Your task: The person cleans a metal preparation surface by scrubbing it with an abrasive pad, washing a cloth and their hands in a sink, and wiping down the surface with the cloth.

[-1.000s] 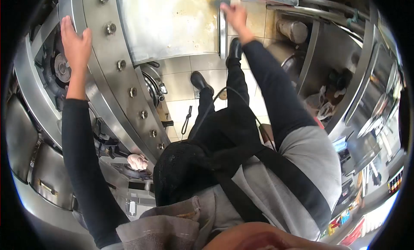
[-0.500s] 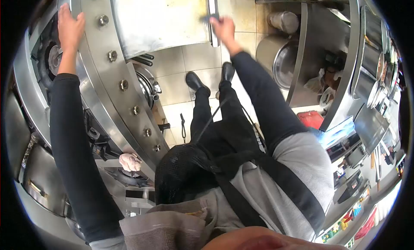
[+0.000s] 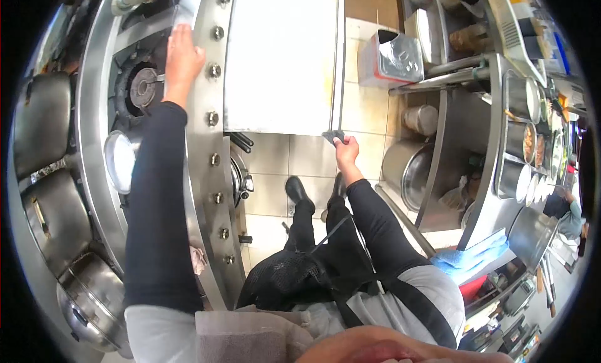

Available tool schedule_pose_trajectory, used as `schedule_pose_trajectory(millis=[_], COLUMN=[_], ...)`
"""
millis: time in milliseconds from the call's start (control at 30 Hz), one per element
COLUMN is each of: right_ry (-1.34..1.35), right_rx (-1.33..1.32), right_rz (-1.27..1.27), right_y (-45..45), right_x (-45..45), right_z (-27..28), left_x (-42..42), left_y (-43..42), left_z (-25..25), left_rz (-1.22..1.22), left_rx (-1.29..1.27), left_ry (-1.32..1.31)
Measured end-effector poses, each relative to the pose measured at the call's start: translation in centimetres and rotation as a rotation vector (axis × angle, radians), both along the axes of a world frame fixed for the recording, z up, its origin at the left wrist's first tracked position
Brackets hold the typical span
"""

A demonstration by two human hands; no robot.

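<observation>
An open oven door (image 3: 278,75) lies flat below the stove front, its bright inner face upward. My right hand (image 3: 347,151) is closed on a dark grey scouring pad (image 3: 335,137), at the door's near right corner. Part of the pad is hidden by my fingers. My left hand (image 3: 183,57) rests on the stove's steel front ledge (image 3: 199,106), fingers stretched forward and thumb apart, holding nothing that I can see. Beside it, on the left, is a gas burner (image 3: 144,86).
Control knobs (image 3: 215,70) line the stove front. Dark handles (image 3: 241,141) and pans sit below the door. On the right stand a metal container (image 3: 400,57), a large pot (image 3: 410,175) and a counter with food pans (image 3: 529,144). Another person (image 3: 566,212) is far right.
The view has shifted, so the stove appears further right. My right hand has drawn the pad along the door's right edge to its near corner. My left hand stays at the stove front.
</observation>
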State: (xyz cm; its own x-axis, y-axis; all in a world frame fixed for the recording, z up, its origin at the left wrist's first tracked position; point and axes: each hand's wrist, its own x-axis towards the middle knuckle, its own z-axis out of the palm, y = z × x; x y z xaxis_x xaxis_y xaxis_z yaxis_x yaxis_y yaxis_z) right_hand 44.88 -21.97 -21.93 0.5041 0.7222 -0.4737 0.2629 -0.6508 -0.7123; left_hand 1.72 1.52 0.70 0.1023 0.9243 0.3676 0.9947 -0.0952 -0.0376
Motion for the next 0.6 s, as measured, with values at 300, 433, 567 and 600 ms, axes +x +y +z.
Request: schedule_pose_trajectory(millis=[300,433,567,600], right_ry=[0.868,0.808,0.827,0.894], right_rx=[0.099,0.010,0.079,0.026], right_rz=[-0.261,-0.103,-0.259,-0.276], right_y=[2.2,0.5,-1.0,-1.0], right_x=[13.3,16.9,15.9,15.7], right_z=[10.2,17.2,23.6,24.2], left_x=[11.0,14.1,11.4,9.8], left_y=[-19.9,-35.6,-52.3,-55.2], left_z=[7.3,10.7,7.9,7.2], left_rz=[-0.131,-0.035,0.290,0.356], left_rx=[0.118,-0.006,-0.146,-0.253], left_ry=[-0.673,-0.788,-0.886,-0.865])
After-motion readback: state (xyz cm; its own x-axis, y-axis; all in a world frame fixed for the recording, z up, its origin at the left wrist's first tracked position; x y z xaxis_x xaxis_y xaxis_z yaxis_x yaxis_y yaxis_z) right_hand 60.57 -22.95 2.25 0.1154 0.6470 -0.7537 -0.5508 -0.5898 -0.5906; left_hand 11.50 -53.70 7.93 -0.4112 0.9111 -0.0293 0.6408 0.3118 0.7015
